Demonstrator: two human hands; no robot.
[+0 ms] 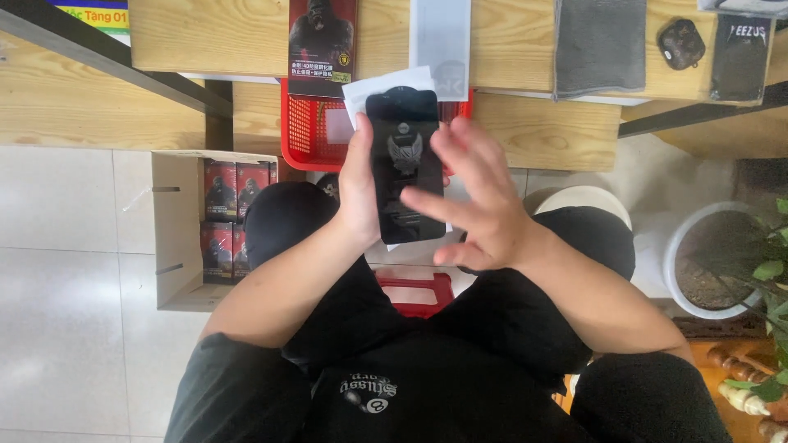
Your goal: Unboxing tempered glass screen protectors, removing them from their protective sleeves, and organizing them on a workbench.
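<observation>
Above the person's lap, the left hand (359, 193) holds a black phone (405, 164) upright by its edge, thumb on the near side and the other fingers hidden behind it, with a white sheet of paper (390, 84) pinned at its back. The right hand (474, 205) hovers just beside the screen with its fingers spread wide and holding nothing; it is blurred, so whether a fingertip touches the glass cannot be told. The likeliest trouble, as I judge it, is a slip: the phone is gripped along one side only, over the knees and a hard tiled floor (66, 271), and a push from the open hand could tip it out of that hold. A touch on the dark face could also leave smears, and the loose paper could slide free. Beyond the hands a red plastic basket (305, 127) hangs at the edge of a pale wooden table (542, 123), which carries a dark printed package (322, 37), a white sleeve (440, 41), a grey cloth (599, 45), a small dark case (680, 43) and a black pouch (740, 57). An open cardboard box (176, 238) of similar packages sits on the floor to the left, and a white pot (675, 262) with a green plant (771, 246) stands to the right.
</observation>
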